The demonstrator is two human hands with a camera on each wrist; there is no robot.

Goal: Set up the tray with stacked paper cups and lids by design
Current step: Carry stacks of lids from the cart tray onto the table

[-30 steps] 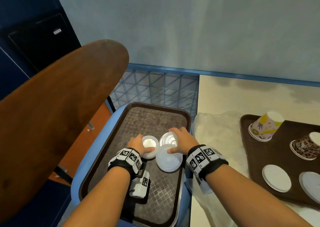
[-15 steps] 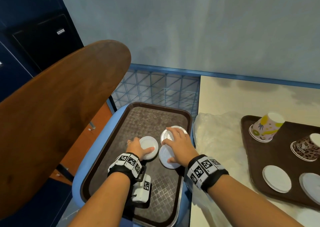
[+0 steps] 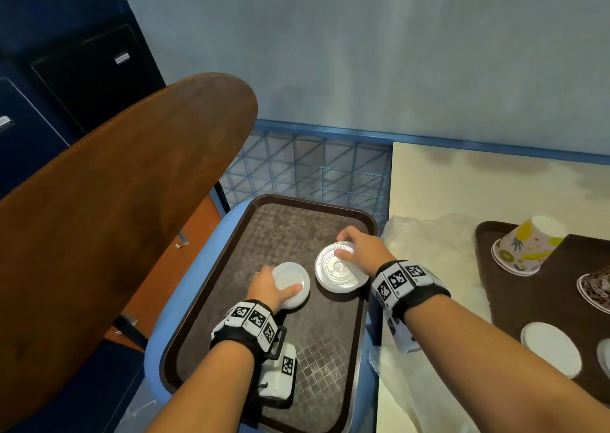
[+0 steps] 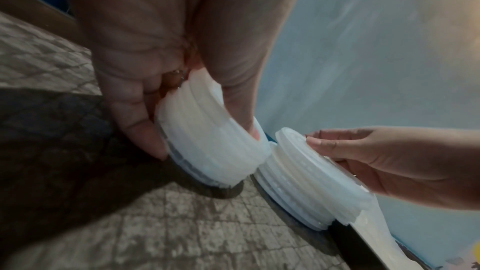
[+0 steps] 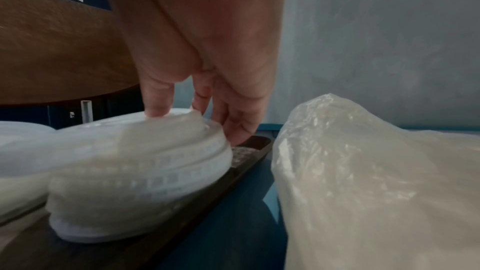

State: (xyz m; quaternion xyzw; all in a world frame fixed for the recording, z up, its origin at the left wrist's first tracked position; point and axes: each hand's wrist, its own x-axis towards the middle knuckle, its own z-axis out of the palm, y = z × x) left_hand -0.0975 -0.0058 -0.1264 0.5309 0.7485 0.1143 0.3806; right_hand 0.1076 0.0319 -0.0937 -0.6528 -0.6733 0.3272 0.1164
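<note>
A brown tray (image 3: 280, 228) lies on a blue seat, and two stacks of white plastic lids stand on it side by side. My left hand (image 3: 274, 282) grips the left lid stack (image 3: 292, 282), thumb on top and fingers curled round its side (image 4: 213, 141). My right hand (image 3: 355, 248) holds the right lid stack (image 3: 340, 272), thumb pressing its ribbed top and fingers reaching down its far rim (image 5: 140, 161). In the left wrist view the two stacks touch, and the right lid stack (image 4: 311, 188) leans slightly.
A crumpled clear plastic bag (image 3: 429, 244) lies right of the tray. On the pale counter a second brown tray (image 3: 515, 300) carries an upturned fruit-print cup (image 3: 525, 244), a brown-print cup (image 3: 597, 287) and white lids (image 3: 551, 348). A wooden board (image 3: 115, 218) stands at left.
The lids under my right hand, spread toward me before, are now gathered into one stack. My right hand has shifted to its far rim. My left hand keeps its hold.
</note>
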